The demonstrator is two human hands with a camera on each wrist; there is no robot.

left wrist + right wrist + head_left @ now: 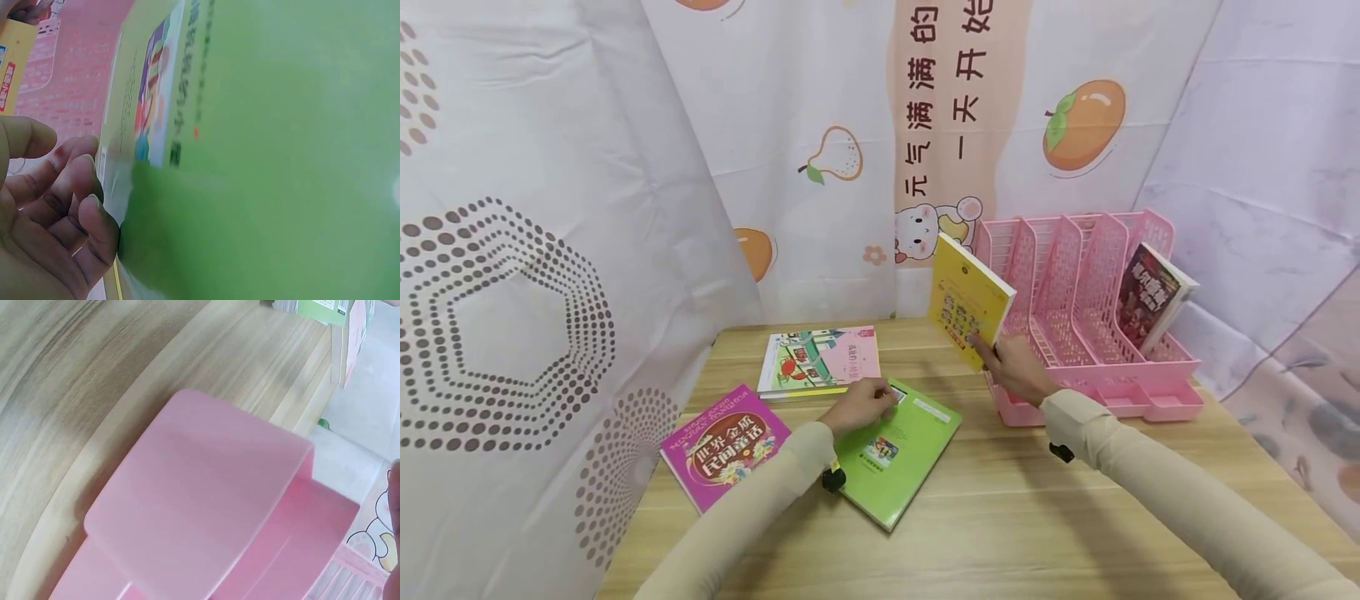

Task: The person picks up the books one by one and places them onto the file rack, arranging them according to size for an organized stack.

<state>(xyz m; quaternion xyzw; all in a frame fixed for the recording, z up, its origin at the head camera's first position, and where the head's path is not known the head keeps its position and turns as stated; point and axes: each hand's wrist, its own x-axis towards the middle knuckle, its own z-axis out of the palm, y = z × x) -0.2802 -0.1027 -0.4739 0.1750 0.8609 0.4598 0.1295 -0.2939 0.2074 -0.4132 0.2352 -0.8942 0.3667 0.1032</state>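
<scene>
My right hand [1019, 372] grips a yellow book [964, 304] by its lower right edge, raised and tilted beside the left end of the pink rack [1093, 375]. In the right wrist view only a strip of that hand shows at the right border, and the yellow book is out of sight. My left hand [859, 407] is at the upper left part of a green book [902, 450] lying on the table. The left wrist view shows its loosely bent fingers [100, 228] right at the green book's edge, the thumb apart from them.
The rack has several slots; a dark-covered book [1150, 296] leans in its rightmost one. A purple book [726, 446] lies at the left of the wooden table [985, 533]. Behind it, a book with a pink and green cover [823, 358] lies on another. Printed curtains [827, 75] hang behind.
</scene>
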